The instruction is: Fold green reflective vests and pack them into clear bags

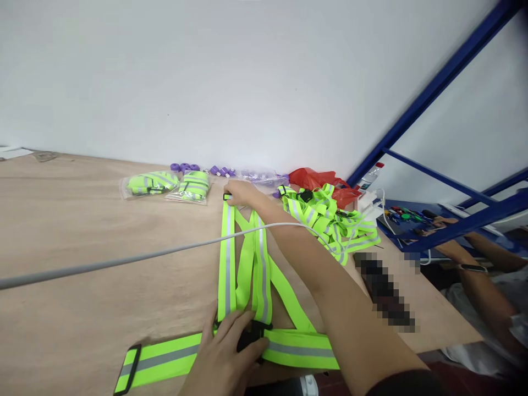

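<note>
As the hi-vis harness (262, 275) lies across the table (61, 236), L hand (229, 346) covers its black buckle (246, 339), prob. anchoring it (can't tell if gripping); R hand (243, 192) pinches far slider (227, 196), prob. straightening straps. 2 bagged bundles (195, 186) sit aside nr wall (206, 82).

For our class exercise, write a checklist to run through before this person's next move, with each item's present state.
1. Left hand at the black buckle of the reflective harness: ok.
2. Right hand beside the black slider at the far strap end: ok.
3. Buckle fully fastened: cannot tell; the left hand covers part.
4. Harness unobstructed by the grey cable in this view: not ok; it crosses in front.
5. Loose strap pile untangled: not ok.
</note>
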Available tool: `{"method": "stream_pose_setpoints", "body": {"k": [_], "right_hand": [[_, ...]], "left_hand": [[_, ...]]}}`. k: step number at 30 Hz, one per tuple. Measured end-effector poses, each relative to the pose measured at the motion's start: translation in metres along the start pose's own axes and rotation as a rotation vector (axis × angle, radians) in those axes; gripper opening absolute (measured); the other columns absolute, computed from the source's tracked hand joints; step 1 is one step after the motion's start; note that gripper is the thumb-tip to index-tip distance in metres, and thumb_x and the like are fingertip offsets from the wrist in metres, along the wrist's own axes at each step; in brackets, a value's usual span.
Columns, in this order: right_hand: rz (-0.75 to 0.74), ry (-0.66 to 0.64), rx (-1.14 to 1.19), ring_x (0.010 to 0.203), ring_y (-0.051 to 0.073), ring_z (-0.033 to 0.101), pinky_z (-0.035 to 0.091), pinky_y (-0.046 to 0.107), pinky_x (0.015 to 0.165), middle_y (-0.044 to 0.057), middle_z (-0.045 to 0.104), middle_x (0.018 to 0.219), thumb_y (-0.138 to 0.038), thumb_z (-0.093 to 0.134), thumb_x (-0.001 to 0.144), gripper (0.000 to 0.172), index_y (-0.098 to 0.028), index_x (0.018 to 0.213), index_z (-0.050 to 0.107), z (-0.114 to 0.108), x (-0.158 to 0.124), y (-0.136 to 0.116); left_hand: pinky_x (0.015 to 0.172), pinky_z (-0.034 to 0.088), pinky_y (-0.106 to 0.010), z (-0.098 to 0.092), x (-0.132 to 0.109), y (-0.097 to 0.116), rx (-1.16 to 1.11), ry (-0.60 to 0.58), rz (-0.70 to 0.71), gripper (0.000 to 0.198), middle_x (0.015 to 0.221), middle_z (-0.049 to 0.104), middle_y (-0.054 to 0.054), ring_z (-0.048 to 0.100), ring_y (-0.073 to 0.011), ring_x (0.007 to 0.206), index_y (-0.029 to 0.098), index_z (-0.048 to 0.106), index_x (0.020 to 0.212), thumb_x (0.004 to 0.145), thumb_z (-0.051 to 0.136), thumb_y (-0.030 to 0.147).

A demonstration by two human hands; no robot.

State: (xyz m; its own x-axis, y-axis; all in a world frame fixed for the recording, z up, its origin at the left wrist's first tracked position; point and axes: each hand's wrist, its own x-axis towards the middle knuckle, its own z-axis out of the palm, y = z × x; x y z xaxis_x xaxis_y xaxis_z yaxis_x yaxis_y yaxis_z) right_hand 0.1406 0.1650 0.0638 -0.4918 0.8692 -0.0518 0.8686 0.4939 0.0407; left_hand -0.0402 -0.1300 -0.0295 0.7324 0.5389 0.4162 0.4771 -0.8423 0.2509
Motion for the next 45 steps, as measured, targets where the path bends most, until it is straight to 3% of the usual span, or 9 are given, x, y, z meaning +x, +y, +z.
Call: {"method": "stream_pose_setpoints", "body": {"k": [5, 11, 19, 24, 30, 35, 40, 43, 45], "right_hand": [[0.007, 0.018, 0.040, 0.095, 0.022, 0.062, 0.040, 0.027, 0.075, 0.010, 0.072, 0.111, -0.022, 0.066, 0.084, 0.026, -0.016, 0.110, 0.069, 0.013, 0.013, 0.016], [0.018, 0.058, 0.066, 0.099, 0.023, 0.061, 0.039, 0.029, 0.077, 0.011, 0.069, 0.116, -0.019, 0.062, 0.086, 0.024, -0.014, 0.109, 0.068, 0.024, 0.024, 0.036], [-0.043, 0.013, 0.161, 0.102, 0.022, 0.064, 0.043, 0.026, 0.082, 0.009, 0.073, 0.117, -0.021, 0.066, 0.084, 0.029, -0.016, 0.112, 0.072, 0.051, 0.032, 0.012], [-0.016, -0.002, 0.201, 0.097, 0.019, 0.068, 0.046, 0.024, 0.081, 0.006, 0.076, 0.115, -0.021, 0.064, 0.087, 0.028, -0.019, 0.113, 0.075, 0.051, 0.031, 0.004], [0.025, 0.098, 0.179, 0.120, 0.028, 0.059, 0.046, 0.036, 0.095, 0.014, 0.066, 0.131, -0.031, 0.061, 0.095, 0.035, -0.018, 0.127, 0.067, 0.039, -0.001, -0.020], [0.026, 0.165, 0.210, 0.142, 0.027, 0.042, 0.034, 0.043, 0.116, 0.013, 0.048, 0.154, -0.034, 0.054, 0.100, 0.049, -0.019, 0.146, 0.050, 0.038, -0.052, -0.032], [0.118, 0.143, 0.261, 0.150, 0.027, 0.034, 0.028, 0.042, 0.122, 0.016, 0.037, 0.162, -0.044, 0.041, 0.104, 0.060, -0.015, 0.156, 0.035, 0.055, -0.102, -0.027], [0.183, 0.101, 0.285, 0.151, 0.033, 0.032, 0.030, 0.048, 0.120, 0.021, 0.033, 0.163, -0.053, 0.038, 0.103, 0.071, -0.009, 0.158, 0.030, 0.074, -0.113, -0.033], [0.218, 0.088, 0.292, 0.153, 0.037, 0.026, 0.025, 0.054, 0.121, 0.022, 0.030, 0.164, -0.057, 0.036, 0.102, 0.074, -0.009, 0.158, 0.031, 0.086, -0.112, -0.039]], "left_hand": [[0.112, 0.040, -0.054, 0.008, -0.007, -0.003, 0.006, -0.003, 0.012, 0.045, 0.136, 0.064, -0.008, 0.062, -0.0273, 0.123, 0.039, 0.066, 0.128, 0.089, 0.066, 0.017], [0.104, 0.048, -0.052, 0.011, -0.008, -0.006, 0.040, -0.023, 0.062, 0.039, 0.137, 0.063, -0.011, 0.061, -0.0286, 0.124, 0.041, 0.065, 0.130, 0.094, 0.067, 0.030], [0.111, 0.041, -0.048, 0.009, -0.005, -0.004, -0.050, 0.007, 0.004, 0.034, 0.134, 0.065, -0.007, 0.062, -0.0267, 0.122, 0.042, 0.068, 0.126, 0.093, 0.069, 0.036], [0.110, 0.040, -0.051, 0.008, 0.004, 0.000, -0.076, 0.047, -0.048, 0.030, 0.127, 0.068, -0.005, 0.063, -0.0254, 0.116, 0.043, 0.072, 0.119, 0.094, 0.067, 0.027], [0.107, 0.041, -0.050, -0.001, 0.013, 0.007, -0.096, 0.035, -0.092, 0.030, 0.128, 0.067, -0.006, 0.063, -0.0256, 0.115, 0.041, 0.073, 0.118, 0.093, 0.068, 0.025], [0.103, 0.044, -0.049, -0.009, 0.015, 0.012, -0.131, 0.005, -0.115, 0.030, 0.128, 0.066, -0.007, 0.062, -0.0264, 0.117, 0.040, 0.072, 0.119, 0.094, 0.065, 0.024], [0.101, 0.046, -0.051, -0.012, 0.018, 0.018, -0.154, 0.008, -0.155, 0.030, 0.128, 0.067, -0.007, 0.062, -0.0278, 0.118, 0.037, 0.072, 0.119, 0.094, 0.065, 0.023], [0.098, 0.048, -0.050, -0.012, 0.019, 0.020, -0.188, -0.025, -0.183, 0.032, 0.129, 0.066, -0.006, 0.062, -0.0288, 0.117, 0.039, 0.072, 0.119, 0.093, 0.066, 0.022], [0.099, 0.048, -0.051, -0.013, 0.020, 0.021, -0.212, -0.050, -0.206, 0.032, 0.127, 0.066, -0.006, 0.062, -0.0290, 0.117, 0.039, 0.073, 0.118, 0.092, 0.067, 0.021]]}}
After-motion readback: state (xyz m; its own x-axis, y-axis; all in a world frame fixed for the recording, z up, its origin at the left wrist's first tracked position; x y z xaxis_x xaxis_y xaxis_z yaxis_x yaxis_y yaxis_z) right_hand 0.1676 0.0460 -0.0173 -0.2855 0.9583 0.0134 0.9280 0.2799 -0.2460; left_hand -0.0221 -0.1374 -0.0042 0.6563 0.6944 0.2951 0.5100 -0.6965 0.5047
